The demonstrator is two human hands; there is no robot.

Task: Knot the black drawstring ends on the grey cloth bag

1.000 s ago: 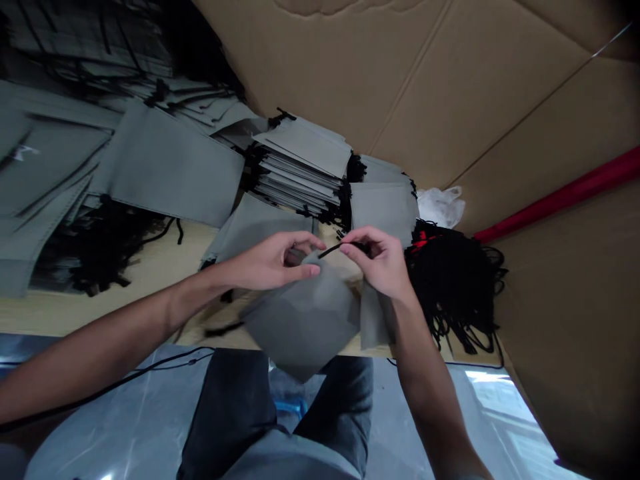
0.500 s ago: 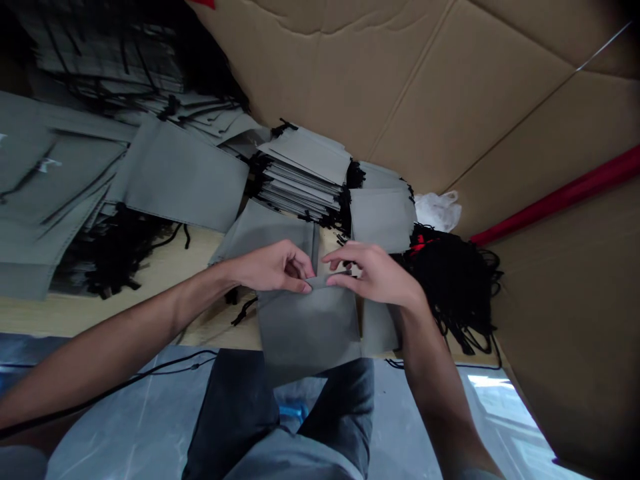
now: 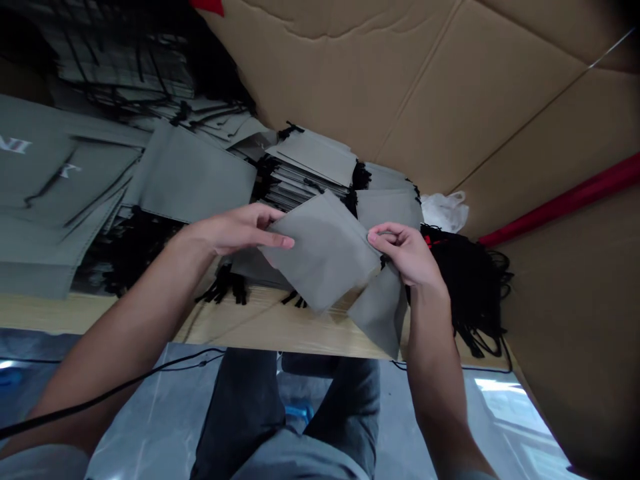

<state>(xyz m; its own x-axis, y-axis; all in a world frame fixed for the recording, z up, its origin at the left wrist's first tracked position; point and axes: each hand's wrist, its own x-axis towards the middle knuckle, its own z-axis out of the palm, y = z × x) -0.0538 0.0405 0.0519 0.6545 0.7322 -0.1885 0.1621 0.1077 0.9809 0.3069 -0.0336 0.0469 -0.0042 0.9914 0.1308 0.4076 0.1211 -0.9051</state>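
A small grey fabric pouch (image 3: 323, 252) is held tilted above the wooden table (image 3: 260, 327), between both hands. My left hand (image 3: 235, 230) pinches its left edge with thumb and fingers. My right hand (image 3: 407, 253) grips its right corner. Another grey pouch (image 3: 380, 310) lies under my right wrist at the table's front edge. Just behind the held pouch stands a stack of grey pouches with black drawstrings (image 3: 313, 167).
Larger grey bags (image 3: 195, 177) lie spread at the left over tangled black cords (image 3: 135, 250). A heap of black cord (image 3: 475, 280) sits at the right, with a white plastic bag (image 3: 445, 210) behind. Cardboard walls (image 3: 425, 87) close the back and right.
Both hands have lifted the grey pouch off the table's front edge and carried it up and away, tilting it. The black cord end seen earlier at the right fingers is gone from view.
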